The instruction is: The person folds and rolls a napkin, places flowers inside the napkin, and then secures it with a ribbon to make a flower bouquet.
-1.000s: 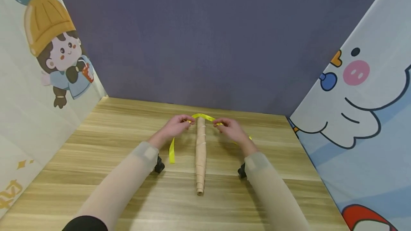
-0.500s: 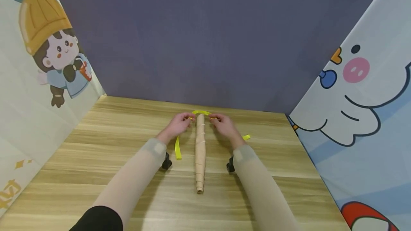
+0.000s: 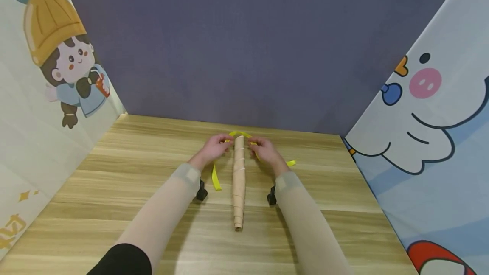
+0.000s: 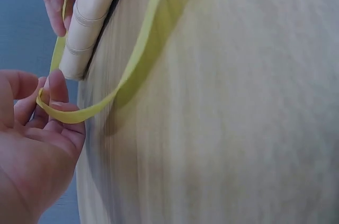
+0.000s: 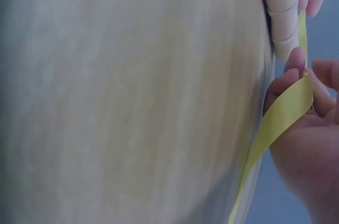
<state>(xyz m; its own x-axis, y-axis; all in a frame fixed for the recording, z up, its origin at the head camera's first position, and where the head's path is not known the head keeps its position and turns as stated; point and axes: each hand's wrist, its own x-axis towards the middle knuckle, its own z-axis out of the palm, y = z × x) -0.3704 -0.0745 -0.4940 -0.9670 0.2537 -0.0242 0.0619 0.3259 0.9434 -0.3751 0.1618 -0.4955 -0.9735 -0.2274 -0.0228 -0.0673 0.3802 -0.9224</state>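
A long tan roll [image 3: 239,181], wound in overlapping layers, lies on the table pointing away from me, its narrow end nearest. My left hand [image 3: 214,147] pinches a yellow ribbon [image 3: 216,177] just left of the roll's far end. On the other side, my right hand [image 3: 265,150] pinches the same ribbon. Between the hands the ribbon arches behind the roll's far tip. One loose tail hangs by the left wrist; the other shows beyond the right wrist. The left wrist view has the ribbon [image 4: 135,60] running across the left fingers; in the right wrist view it drapes over the right hand [image 5: 307,155].
The wood-grain table [image 3: 153,147] meets a dark grey-blue wall [image 3: 237,54] behind the hands. Cartoon-printed panels stand at the left [image 3: 23,118] and the right [image 3: 458,139]. Small black wrist devices sit under both sleeves.
Both hands have come closer together around the roll's far end, the right one moving left. The ribbon's arch between them has shortened and its left tail has shifted right. The roll stays put.
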